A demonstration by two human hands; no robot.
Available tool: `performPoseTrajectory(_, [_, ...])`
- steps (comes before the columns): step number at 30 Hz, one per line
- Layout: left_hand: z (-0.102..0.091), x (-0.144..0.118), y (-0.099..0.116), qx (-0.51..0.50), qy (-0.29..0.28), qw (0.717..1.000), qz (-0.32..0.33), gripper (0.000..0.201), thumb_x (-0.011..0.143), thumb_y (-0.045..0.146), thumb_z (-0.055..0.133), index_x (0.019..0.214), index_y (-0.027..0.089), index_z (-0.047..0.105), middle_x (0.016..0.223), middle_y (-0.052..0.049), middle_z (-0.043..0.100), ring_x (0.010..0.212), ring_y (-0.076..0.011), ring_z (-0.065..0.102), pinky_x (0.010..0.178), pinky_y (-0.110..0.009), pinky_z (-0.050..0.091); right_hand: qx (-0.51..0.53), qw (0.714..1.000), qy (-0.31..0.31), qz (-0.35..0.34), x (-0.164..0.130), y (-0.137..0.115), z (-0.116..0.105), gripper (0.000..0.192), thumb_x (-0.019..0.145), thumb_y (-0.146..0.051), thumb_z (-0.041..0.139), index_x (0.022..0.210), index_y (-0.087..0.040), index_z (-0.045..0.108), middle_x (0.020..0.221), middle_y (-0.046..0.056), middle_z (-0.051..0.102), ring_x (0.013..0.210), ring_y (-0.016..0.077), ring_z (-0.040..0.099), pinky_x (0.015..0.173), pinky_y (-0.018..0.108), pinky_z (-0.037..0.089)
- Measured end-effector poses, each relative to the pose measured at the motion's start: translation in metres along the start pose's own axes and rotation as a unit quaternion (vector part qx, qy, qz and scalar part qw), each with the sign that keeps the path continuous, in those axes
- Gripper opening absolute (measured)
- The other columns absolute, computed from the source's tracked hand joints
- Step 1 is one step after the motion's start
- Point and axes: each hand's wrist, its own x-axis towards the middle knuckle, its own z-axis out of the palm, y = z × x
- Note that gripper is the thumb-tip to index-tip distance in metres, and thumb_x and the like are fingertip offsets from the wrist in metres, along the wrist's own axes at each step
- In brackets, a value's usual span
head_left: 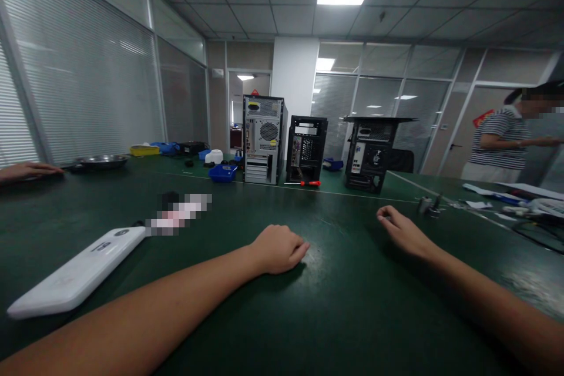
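Head view of a dark green table (352, 317) with both of the person's bare forearms laid across it. The left hand (278, 248), at the centre of the frame, was curled into a loose fist, knuckles up, resting on the table surface and enclosing nothing visible. The right hand (402, 229), right of centre, lay palm down with fingers bent and slightly spread, its fingertips touching the table; it likewise grasped nothing. Nearest the left hand, toward the lower left of the frame, lay a flat white panel (79, 273), well apart from the fist and untouched. Near the right hand, toward the right edge, stood 2 small metal parts (429, 204), close to but apart from the fingers. In the middle distance, above centre, 3 computer cases stood upright with rear panels facing the camera: a silver case (263, 139), a small black case (306, 148) and a black case (372, 154) with a panel on top. A red-handled screwdriver (304, 183) lay before the middle case, and a blue tray (222, 173) sat left of the silver case. At the far left edge another person's hand (26, 171) rested on the table; at the upper right a person in a striped shirt (500, 141) stood beside it.
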Motion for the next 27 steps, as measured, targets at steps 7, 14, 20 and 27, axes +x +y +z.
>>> performPoseTrajectory(7, [0.0,0.0,-0.002,-0.008,-0.014,1.0,0.011,0.05,0.097,0.043,0.035,0.066,0.019,0.066,0.061,-0.005,0.066,0.057,-0.0194,0.062,0.058,-0.03,0.044,0.018,0.995,0.009,0.1,0.014,0.104,-0.015,0.036,0.087,-0.048,0.041,0.101,-0.019,0.058,0.094,0.009,0.07,0.086,0.0224,0.064,0.078,0.034,0.05])
performPoseTrajectory(14, [0.001,0.0,-0.002,-0.01,-0.018,1.0,0.016,0.05,0.097,0.043,0.035,0.066,0.02,0.066,0.061,-0.005,0.065,0.057,-0.0188,0.062,0.057,-0.029,0.043,0.005,0.992,0.037,0.123,0.016,0.11,-0.018,0.036,0.086,-0.048,0.043,0.098,-0.02,0.061,0.1,0.011,0.072,0.09,0.0254,0.066,0.081,0.038,0.049])
performPoseTrajectory(20, [0.002,0.0,-0.002,0.006,-0.024,1.0,0.018,0.048,0.098,0.041,0.034,0.069,0.021,0.067,0.063,-0.004,0.067,0.059,-0.0185,0.062,0.059,-0.029,0.042,0.007,0.989,0.057,0.134,0.013,0.099,-0.026,0.035,0.085,-0.043,0.043,0.099,-0.018,0.062,0.104,0.015,0.071,0.089,0.0266,0.065,0.078,0.038,0.048])
performPoseTrajectory(27, [0.001,-0.001,-0.003,0.004,-0.021,0.999,0.026,0.05,0.098,0.042,0.033,0.067,0.021,0.066,0.061,-0.003,0.066,0.055,-0.0176,0.06,0.056,-0.028,0.04,0.001,0.985,0.103,0.135,0.007,0.077,-0.058,0.041,0.083,-0.051,0.052,0.104,-0.019,0.066,0.116,0.016,0.068,0.102,0.0288,0.063,0.085,0.039,0.044])
